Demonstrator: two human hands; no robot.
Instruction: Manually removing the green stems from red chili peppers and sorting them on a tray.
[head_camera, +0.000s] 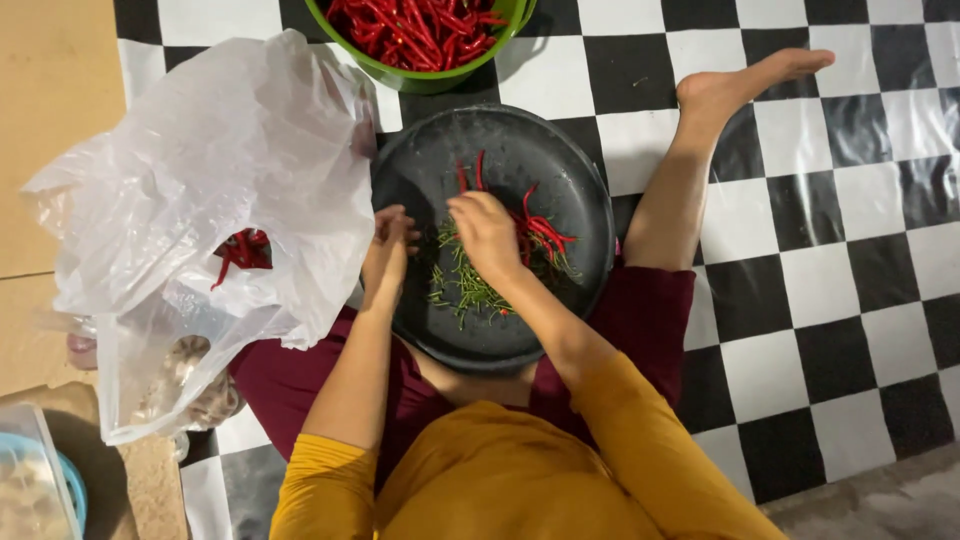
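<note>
A person seated on a checkered floor (800, 300) works over a black pan (580, 180), left hand (388, 250) closed on something unseen at its 9 o'clock rim, right hand (487, 235) curled over red chillies (540, 232) and green stems (462, 285) at centre; its grip cannot be told. Perched on the lap, the pan could tip and spill them.

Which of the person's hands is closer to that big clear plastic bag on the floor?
The left. The left hand sits at the black pan's left rim, right beside the plastic bag. The right hand is farther away, over the pan's middle among the green stems.
</note>
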